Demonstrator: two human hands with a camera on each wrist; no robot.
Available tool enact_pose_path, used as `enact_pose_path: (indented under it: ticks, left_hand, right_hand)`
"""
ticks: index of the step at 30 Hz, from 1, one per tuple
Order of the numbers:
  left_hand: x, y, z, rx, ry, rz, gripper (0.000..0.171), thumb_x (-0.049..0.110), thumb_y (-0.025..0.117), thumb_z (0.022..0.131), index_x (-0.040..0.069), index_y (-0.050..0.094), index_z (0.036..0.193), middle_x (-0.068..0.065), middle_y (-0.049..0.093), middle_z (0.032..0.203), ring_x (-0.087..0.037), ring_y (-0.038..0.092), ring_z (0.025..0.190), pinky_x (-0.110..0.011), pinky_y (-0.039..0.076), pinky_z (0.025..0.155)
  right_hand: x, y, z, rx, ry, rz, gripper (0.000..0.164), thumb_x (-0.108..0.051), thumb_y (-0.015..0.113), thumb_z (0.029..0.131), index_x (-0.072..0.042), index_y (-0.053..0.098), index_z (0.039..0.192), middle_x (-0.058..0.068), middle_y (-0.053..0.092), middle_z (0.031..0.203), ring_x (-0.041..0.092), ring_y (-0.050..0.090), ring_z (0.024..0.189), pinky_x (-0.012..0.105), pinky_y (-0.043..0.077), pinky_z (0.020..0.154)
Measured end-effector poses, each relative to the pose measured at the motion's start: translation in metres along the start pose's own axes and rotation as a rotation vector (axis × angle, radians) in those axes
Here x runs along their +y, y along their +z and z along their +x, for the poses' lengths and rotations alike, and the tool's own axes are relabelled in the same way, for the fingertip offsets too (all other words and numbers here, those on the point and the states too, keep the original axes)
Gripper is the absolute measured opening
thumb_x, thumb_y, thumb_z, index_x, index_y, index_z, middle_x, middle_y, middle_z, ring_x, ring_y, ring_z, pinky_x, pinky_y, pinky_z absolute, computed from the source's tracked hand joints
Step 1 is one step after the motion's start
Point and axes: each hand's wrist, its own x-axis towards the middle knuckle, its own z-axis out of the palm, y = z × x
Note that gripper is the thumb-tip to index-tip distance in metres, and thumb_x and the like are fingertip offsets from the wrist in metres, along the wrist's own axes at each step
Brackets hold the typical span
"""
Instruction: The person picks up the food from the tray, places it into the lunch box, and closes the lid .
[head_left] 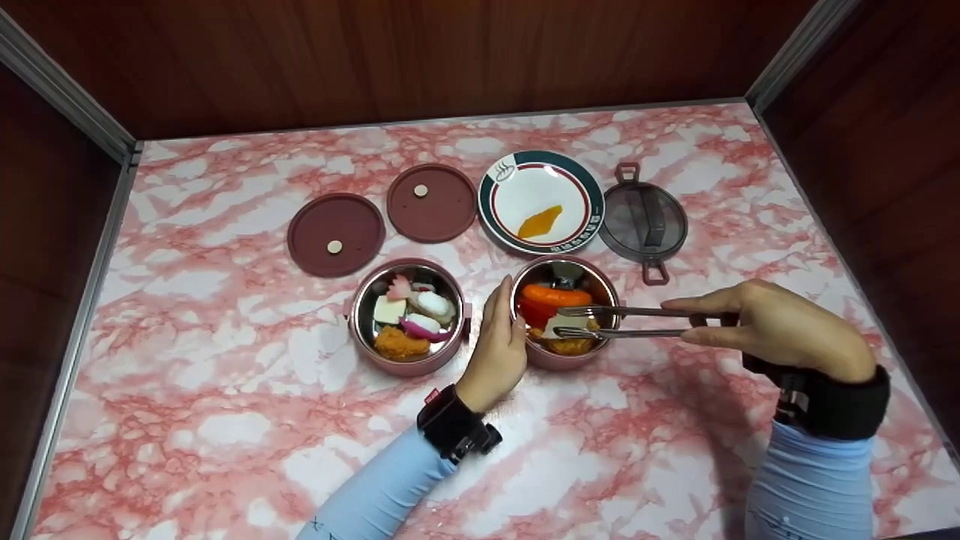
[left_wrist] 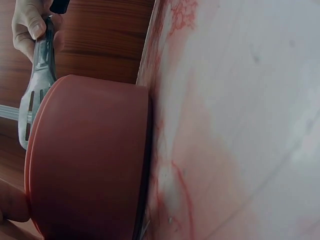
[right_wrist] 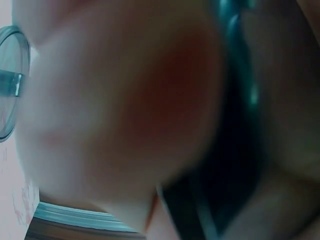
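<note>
My right hand (head_left: 795,330) holds metal tongs (head_left: 649,310) from the right, their slotted ends down inside the right-hand pink bowl (head_left: 562,361). A pale flat piece (head_left: 568,325) lies at the tong tips; I cannot tell if they grip it. Beside it are an orange sausage-shaped piece (head_left: 556,295) and a golden fried piece (head_left: 571,346). My left hand (head_left: 495,360) rests against this bowl's left side, fingers extended along the wall. In the left wrist view, the bowl wall (left_wrist: 90,160) stands near, with the tongs (left_wrist: 42,72) over its rim.
A second pink bowl (head_left: 409,366) with several food pieces stands to the left. Behind are two dark red lids (head_left: 336,225) (head_left: 442,214), a green-rimmed plate (head_left: 540,180) bearing a yellow-orange piece (head_left: 541,223), and a translucent grey lid (head_left: 626,225) with handles. Wooden walls (head_left: 450,67) enclose the marbled table.
</note>
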Motion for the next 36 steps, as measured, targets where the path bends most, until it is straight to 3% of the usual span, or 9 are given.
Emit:
enact_pose_path:
  ticks: [5, 11, 16, 20, 23, 25, 29, 32, 36]
  left_hand:
    - [0.000, 0.000, 0.000, 0.003, 0.002, 0.001, 0.059, -0.002, 0.040, 0.101, -0.007, 0.016, 0.154, -0.026, 0.023, 0.154, -0.036, 0.024, 0.144, -0.044, 0.019, 0.119]
    - [0.000, 0.000, 0.001, 0.001, -0.004, 0.003, 0.059, -0.002, 0.040, 0.101, -0.007, 0.015, 0.154, -0.025, 0.023, 0.155, -0.036, 0.024, 0.144, -0.043, 0.019, 0.119]
    - [0.001, 0.000, 0.001, -0.005, -0.009, 0.003, 0.059, -0.001, 0.041, 0.102, -0.007, 0.015, 0.154, -0.025, 0.022, 0.156, -0.035, 0.023, 0.145, -0.043, 0.018, 0.119]
    - [0.000, 0.000, 0.000, -0.006, -0.013, 0.005, 0.060, -0.002, 0.041, 0.101, -0.006, 0.015, 0.155, -0.025, 0.022, 0.156, -0.034, 0.022, 0.145, -0.042, 0.018, 0.119]
    - [0.000, 0.001, 0.000, -0.007, -0.011, 0.002, 0.059, -0.002, 0.040, 0.101, -0.007, 0.015, 0.154, -0.025, 0.022, 0.156, -0.035, 0.022, 0.145, -0.042, 0.018, 0.119]
    - [-0.001, 0.001, 0.000, -0.007, -0.008, 0.000, 0.059, -0.002, 0.040, 0.101, -0.007, 0.015, 0.154, -0.026, 0.022, 0.156, -0.036, 0.022, 0.145, -0.043, 0.018, 0.119]
    - [-0.002, 0.002, 0.000, -0.001, 0.005, -0.005, 0.058, -0.003, 0.040, 0.101, -0.009, 0.016, 0.153, -0.027, 0.022, 0.154, -0.037, 0.023, 0.144, -0.045, 0.019, 0.119]
    - [-0.001, 0.002, 0.000, 0.007, 0.011, 0.000, 0.058, -0.003, 0.040, 0.101, -0.009, 0.016, 0.153, -0.027, 0.023, 0.154, -0.036, 0.023, 0.144, -0.045, 0.020, 0.118]
    - [0.000, 0.001, 0.001, 0.011, 0.008, 0.009, 0.058, -0.003, 0.040, 0.101, -0.008, 0.016, 0.154, -0.027, 0.023, 0.154, -0.037, 0.024, 0.144, -0.045, 0.020, 0.118]
  right_hand:
    - [0.001, -0.001, 0.000, -0.005, -0.007, 0.004, 0.037, -0.031, 0.072, 0.091, -0.027, 0.069, 0.128, -0.014, 0.070, 0.094, 0.004, 0.056, 0.065, 0.021, 0.046, 0.058]
    - [0.005, 0.001, 0.004, 0.038, -0.034, 0.013, 0.040, -0.030, 0.072, 0.092, -0.024, 0.067, 0.131, -0.012, 0.067, 0.085, 0.000, 0.046, 0.051, 0.020, 0.043, 0.048]
    - [0.014, 0.004, 0.012, 0.204, -0.087, 0.009, 0.045, -0.018, 0.075, 0.090, -0.023, 0.065, 0.134, -0.010, 0.070, 0.093, 0.003, 0.055, 0.063, 0.016, 0.045, 0.056]
    - [0.022, 0.012, 0.028, 0.375, -0.034, -0.025, 0.050, -0.021, 0.076, 0.089, -0.024, 0.061, 0.138, -0.008, 0.069, 0.091, 0.008, 0.056, 0.070, 0.017, 0.044, 0.058]
    - [0.028, 0.016, 0.045, 0.424, 0.036, -0.056, 0.053, -0.026, 0.076, 0.090, -0.020, 0.060, 0.140, -0.005, 0.065, 0.083, 0.011, 0.054, 0.065, 0.020, 0.042, 0.057]
    - [0.032, 0.014, 0.057, 0.403, 0.069, -0.084, 0.056, -0.028, 0.076, 0.089, -0.019, 0.058, 0.141, -0.003, 0.064, 0.078, 0.013, 0.053, 0.058, 0.023, 0.043, 0.056]
    - [0.036, -0.001, 0.079, 0.272, 0.122, -0.101, 0.061, -0.034, 0.074, 0.089, -0.028, 0.051, 0.146, 0.006, 0.069, 0.088, 0.016, 0.050, 0.051, 0.032, 0.047, 0.052]
    - [0.034, -0.018, 0.100, 0.172, 0.080, -0.141, 0.060, -0.039, 0.072, 0.090, -0.031, 0.051, 0.145, 0.011, 0.072, 0.097, 0.017, 0.054, 0.053, 0.036, 0.051, 0.056]
    - [0.031, -0.040, 0.129, 0.066, -0.035, -0.235, 0.055, -0.039, 0.072, 0.091, -0.025, 0.057, 0.142, 0.010, 0.073, 0.099, 0.015, 0.059, 0.062, 0.038, 0.051, 0.064]
